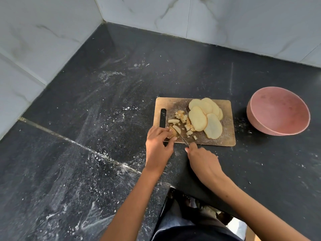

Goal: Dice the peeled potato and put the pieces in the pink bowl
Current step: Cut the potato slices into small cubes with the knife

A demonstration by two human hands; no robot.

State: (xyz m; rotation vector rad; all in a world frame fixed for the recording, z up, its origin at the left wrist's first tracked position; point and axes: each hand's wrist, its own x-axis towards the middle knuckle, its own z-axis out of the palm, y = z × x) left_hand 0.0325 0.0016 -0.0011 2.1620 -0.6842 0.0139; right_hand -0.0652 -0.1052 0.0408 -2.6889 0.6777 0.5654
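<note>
The right hand [202, 156] hides the handle of the knife [182, 137]. At the near left corner of the cutting board [224, 136], the left hand's [159, 145] fingertips cover part of the potato piece [173, 133]. Both forearms run off the bottom edge.

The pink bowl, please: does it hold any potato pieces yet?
No, the pink bowl looks empty; the diced pieces lie on the cutting board.
</note>
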